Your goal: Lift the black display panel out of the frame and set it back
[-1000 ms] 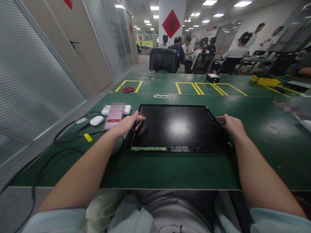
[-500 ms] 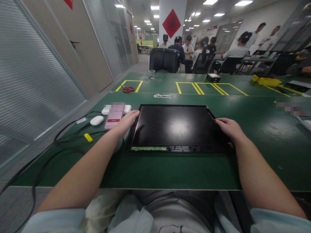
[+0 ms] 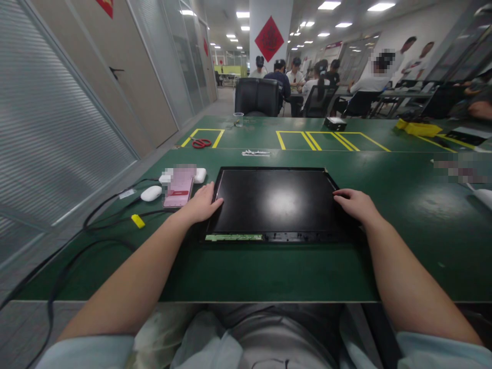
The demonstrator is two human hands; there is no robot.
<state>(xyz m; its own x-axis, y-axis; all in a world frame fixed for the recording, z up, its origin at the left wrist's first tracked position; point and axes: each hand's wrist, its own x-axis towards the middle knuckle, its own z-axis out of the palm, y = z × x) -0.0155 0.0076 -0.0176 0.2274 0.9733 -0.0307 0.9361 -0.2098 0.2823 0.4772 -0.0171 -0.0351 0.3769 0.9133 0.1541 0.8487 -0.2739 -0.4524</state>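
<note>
Between the two hands, one black display panel (image 3: 274,204) is lying flat on the green table (image 3: 269,271), glass up, so both side edges are within reach. The left hand (image 3: 203,205) is resting open against the panel's left edge, and the right hand (image 3: 354,204) is pressing flat, fingers spread, on its right edge; neither is closing around it. Just left of the left hand, one pink phone (image 3: 179,186) and two white earbud cases (image 3: 151,193) are lying.
</note>
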